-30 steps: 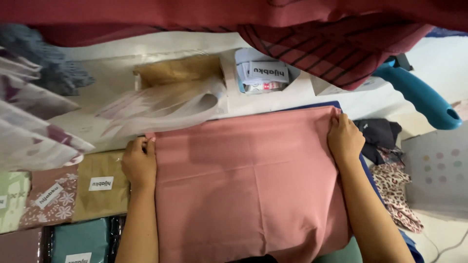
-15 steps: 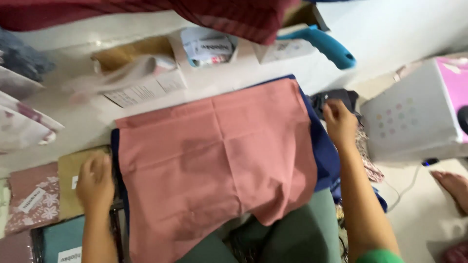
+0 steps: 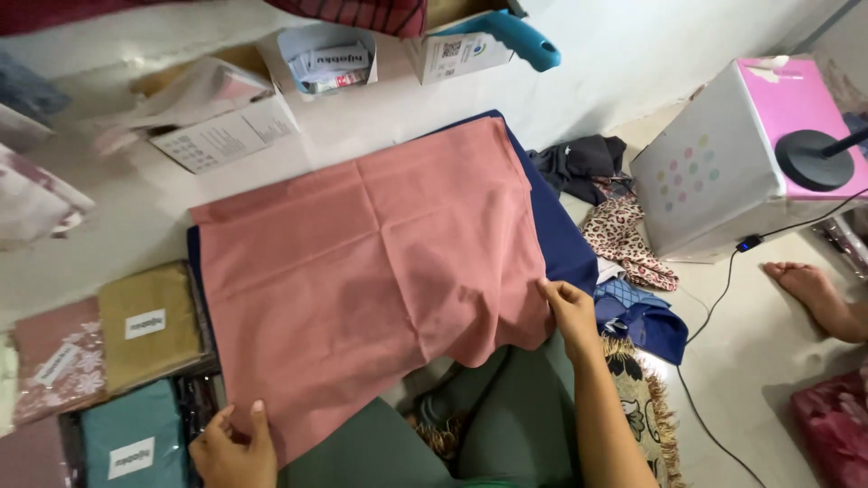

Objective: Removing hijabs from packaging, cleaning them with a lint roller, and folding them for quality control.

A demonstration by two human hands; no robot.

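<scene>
- Pink cloth (image 3: 371, 271) lies spread flat on the floor in front of the seated person, resting on a dark blue cloth (image 3: 561, 235) that shows along its far and right edges.
- Its long axis runs roughly from 7 o'clock, near the person's knee, up to 1 o'clock toward the wall; the near edge drapes over the person's green-clad lap.
- Fold creases cross it once each way, so it looks opened out and smoothed; judging from that, the laying-out is done and any folding along the near edge is yet to come.
- The left hand (image 3: 233, 445) sits at the cloth's near corner at about 7 o'clock, fingers spread and thumb out, resting on or just under the hem; I cannot tell whether it actually grips.
- The right hand (image 3: 570, 307) is at the right near corner, about 4 o'clock, fingertips pressed together pinching the cloth's edge.
- At 9 o'clock, packaged scarves (image 3: 149, 325) in tan, pink and teal lie side by side, apart from the cloth.
- At 12 o'clock, small open cartons (image 3: 321, 59) and a teal-handled tool (image 3: 506, 36) stand by the wall.
- At 2 o'clock, a white box with a pink top (image 3: 723, 154) stands near a leopard-print cloth (image 3: 628, 239).
- A bare foot (image 3: 814, 294) of another person rests at 3 o'clock.
</scene>
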